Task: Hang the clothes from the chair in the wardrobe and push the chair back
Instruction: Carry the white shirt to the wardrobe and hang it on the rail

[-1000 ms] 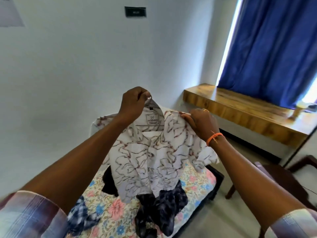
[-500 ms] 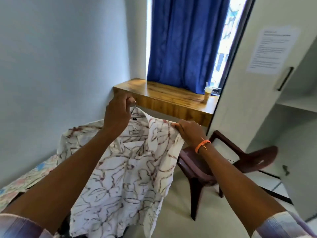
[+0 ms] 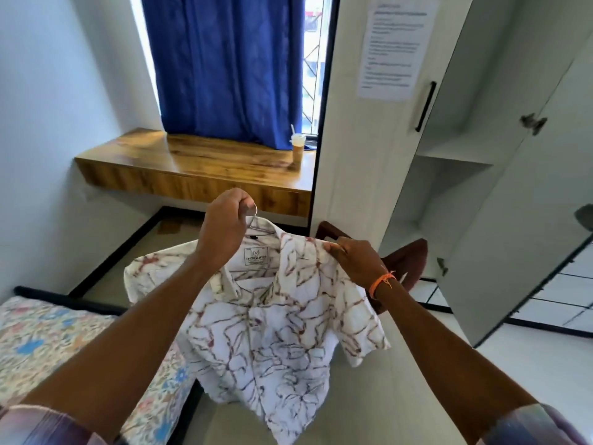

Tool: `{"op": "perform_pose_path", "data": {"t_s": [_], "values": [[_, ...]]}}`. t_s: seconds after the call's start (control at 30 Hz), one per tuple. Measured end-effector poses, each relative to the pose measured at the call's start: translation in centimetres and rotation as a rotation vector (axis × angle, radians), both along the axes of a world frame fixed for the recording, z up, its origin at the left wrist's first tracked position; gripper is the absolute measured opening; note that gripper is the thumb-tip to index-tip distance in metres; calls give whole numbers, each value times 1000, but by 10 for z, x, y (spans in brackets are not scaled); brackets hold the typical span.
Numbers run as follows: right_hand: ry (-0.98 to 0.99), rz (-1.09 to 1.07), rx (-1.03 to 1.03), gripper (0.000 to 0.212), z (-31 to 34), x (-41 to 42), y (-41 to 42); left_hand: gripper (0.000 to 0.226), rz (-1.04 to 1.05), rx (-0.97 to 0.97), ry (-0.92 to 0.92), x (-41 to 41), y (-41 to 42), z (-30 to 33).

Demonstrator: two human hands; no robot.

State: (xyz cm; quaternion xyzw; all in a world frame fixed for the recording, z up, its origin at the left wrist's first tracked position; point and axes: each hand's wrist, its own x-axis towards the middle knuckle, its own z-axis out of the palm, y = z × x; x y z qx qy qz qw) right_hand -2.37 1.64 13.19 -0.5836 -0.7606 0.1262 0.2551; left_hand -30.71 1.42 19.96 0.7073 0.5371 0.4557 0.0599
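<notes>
Hands (image 3: 224, 232) pinching hanger hook (image 3: 253, 216) and shirt (image 3: 276, 322) shoulder, beside open wardrobe (image 3: 449, 175) with bare shelves.

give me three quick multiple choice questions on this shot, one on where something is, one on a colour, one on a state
1. Where is the cup?
A. on the wooden ledge
B. on the bed
C. in the wardrobe

2. What colour is the curtain?
A. green
B. blue
C. white

3. What is the state of the wardrobe door?
A. shut
B. missing
C. open

Answers:
1 A, it stands on the ledge under the window.
2 B, the cloth is deep blue.
3 C, the door swings out and shelves show.
</notes>
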Motion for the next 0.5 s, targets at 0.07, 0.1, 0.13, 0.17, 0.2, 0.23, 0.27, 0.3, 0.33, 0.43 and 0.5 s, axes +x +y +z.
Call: {"op": "perform_pose_path", "data": {"t_s": [0.07, 0.1, 0.13, 0.17, 0.2, 0.23, 0.27, 0.3, 0.33, 0.43, 0.5], "values": [[152, -75, -36, 54, -7, 19, 22, 20, -10, -10, 3, 12, 29, -3], [219, -140, -45, 50, -13, 31, 33, 20, -13, -16, 9, 17, 44, -4], [262, -219, -50, 48, -20, 44, 46, 19, -20, -25, 25, 22, 59, -4], [279, -291, -57, 47, -29, 57, 55, 19, -21, -39, 50, 26, 73, -4], [262, -367, -69, 45, -41, 69, 63, 19, -21, -52, 73, 29, 84, -3], [225, -457, -102, 41, -56, 85, 72, 19, -21, -67, 91, 33, 97, -4], [172, -572, -151, 34, -66, 99, 77, 19, -27, -75, 110, 34, 106, -4], [111, -699, -204, 35, -79, 113, 83, 20, -36, -81, 137, 37, 114, -5], [86, -830, -290, 49, -90, 126, 86, 20, -43, -84, 171, 37, 120, -6], [278, -987, -536, 88, -122, 157, 98, 20, -8, -93, 256, 40, 134, -7], [430, -971, -642, 84, -139, 176, 110, 19, 51, -114, 241, 46, 137, -7]]}}
